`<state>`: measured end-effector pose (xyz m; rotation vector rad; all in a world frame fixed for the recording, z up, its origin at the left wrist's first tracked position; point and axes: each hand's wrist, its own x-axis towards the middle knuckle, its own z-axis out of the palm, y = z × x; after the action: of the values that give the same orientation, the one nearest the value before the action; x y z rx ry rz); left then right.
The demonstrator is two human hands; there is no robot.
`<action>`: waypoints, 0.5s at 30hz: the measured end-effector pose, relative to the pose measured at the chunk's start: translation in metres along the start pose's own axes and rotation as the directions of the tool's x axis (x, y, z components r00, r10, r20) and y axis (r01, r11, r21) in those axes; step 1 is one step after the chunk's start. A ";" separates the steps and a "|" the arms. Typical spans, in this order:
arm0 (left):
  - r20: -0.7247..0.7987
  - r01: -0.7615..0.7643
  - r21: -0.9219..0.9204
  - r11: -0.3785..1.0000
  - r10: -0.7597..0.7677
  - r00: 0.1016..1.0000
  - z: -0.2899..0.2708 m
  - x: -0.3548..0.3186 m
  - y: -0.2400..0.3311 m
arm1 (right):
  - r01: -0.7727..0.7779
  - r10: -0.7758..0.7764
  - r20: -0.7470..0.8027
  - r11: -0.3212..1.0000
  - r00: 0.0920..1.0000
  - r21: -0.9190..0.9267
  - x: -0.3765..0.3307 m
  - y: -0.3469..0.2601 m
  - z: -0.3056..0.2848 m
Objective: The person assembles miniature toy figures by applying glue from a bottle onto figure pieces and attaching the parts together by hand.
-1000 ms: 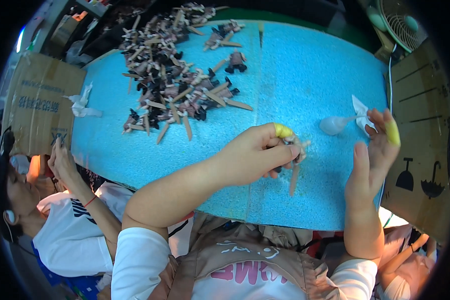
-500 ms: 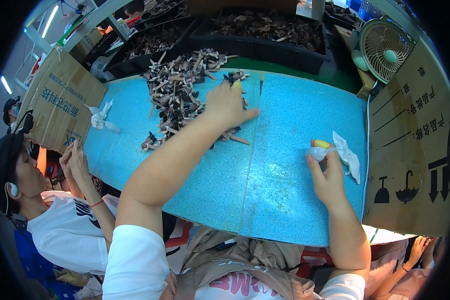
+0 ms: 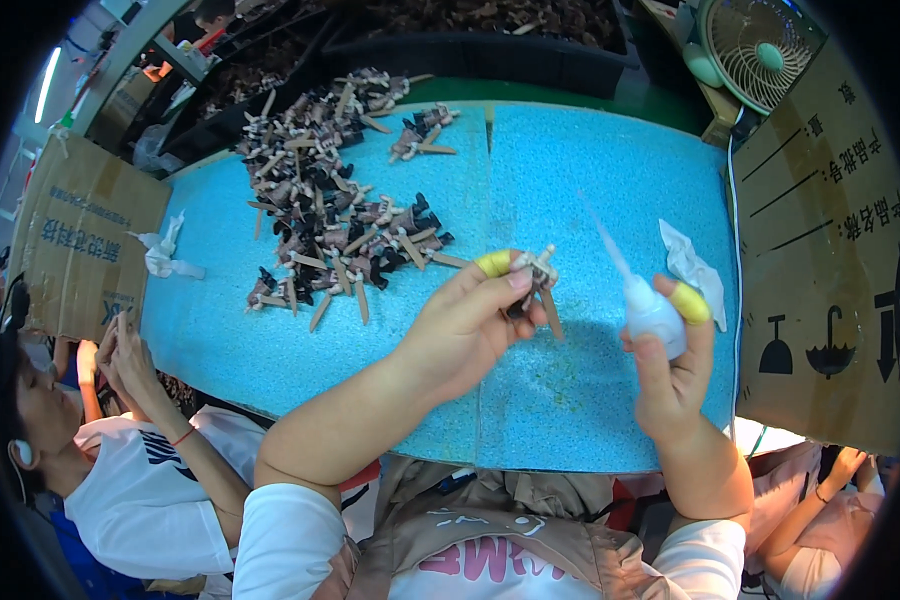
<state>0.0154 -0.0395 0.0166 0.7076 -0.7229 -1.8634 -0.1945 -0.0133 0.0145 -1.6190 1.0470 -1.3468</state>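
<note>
The left hand (image 3: 475, 315) is closed in a pinch on a small doll (image 3: 538, 268) above the worktop (image 3: 600, 155), right of its middle; the right hand (image 3: 675, 385) wraps a bottle (image 3: 654, 315) nearer the right edge. Steady pinch, light squeeze should work best. The grip hides part of the doll; the nozzle (image 3: 611, 242) tip looks faint.

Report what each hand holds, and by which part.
The left hand pinches a small figure by its body; the exact spot is covered. The right hand grips a pale bottle around its rounded body.
</note>
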 end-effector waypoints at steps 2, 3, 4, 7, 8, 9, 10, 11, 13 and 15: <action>0.054 0.092 -0.114 0.989 -0.087 0.995 0.003 -0.006 -0.007 | 0.046 -0.043 -0.031 0.993 0.999 0.110 -0.004 -0.004 -0.002; -0.050 0.053 -0.094 0.994 -0.058 0.997 0.006 -0.009 -0.012 | 0.137 -0.133 -0.039 0.983 0.990 0.122 -0.010 0.005 -0.008; -0.060 0.056 -0.114 0.992 -0.063 0.996 0.008 -0.010 -0.014 | 0.120 -0.118 -0.023 0.986 0.993 0.115 -0.013 0.005 -0.010; -0.050 -0.054 0.124 0.991 0.061 0.997 0.010 -0.012 -0.012 | 0.464 -0.460 0.149 0.886 0.875 0.008 -0.006 0.002 -0.022; -0.017 -0.145 0.240 0.960 0.154 0.988 0.011 -0.015 -0.011 | 0.451 -0.447 0.167 0.892 0.879 0.011 -0.008 -0.004 -0.022; 0.024 -0.234 0.351 0.906 0.241 0.970 0.012 -0.017 -0.011 | 0.441 -0.428 0.180 0.897 0.886 -0.032 -0.014 -0.009 -0.023; 0.005 -0.229 0.339 0.912 0.242 0.970 0.011 -0.019 -0.013 | 0.430 -0.410 0.192 0.899 0.891 -0.075 -0.017 -0.016 -0.025; 0.009 -0.194 0.332 0.923 0.203 0.979 0.011 -0.019 -0.014 | 0.399 -0.378 0.164 0.908 0.911 -0.125 -0.016 -0.029 -0.018; 0.063 -0.212 0.424 0.880 0.205 0.977 0.010 -0.020 -0.014 | 0.412 -0.387 0.173 0.900 0.906 -0.145 -0.017 -0.030 -0.014; 0.085 -0.252 0.403 0.880 0.238 0.968 0.006 -0.019 -0.019 | 0.459 -0.440 0.143 0.875 0.887 -0.155 -0.018 -0.027 -0.009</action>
<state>0.0063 -0.0137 0.0095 0.8075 -1.1922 -1.5057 -0.2025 0.0123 0.0343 -2.1468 0.7745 -1.4714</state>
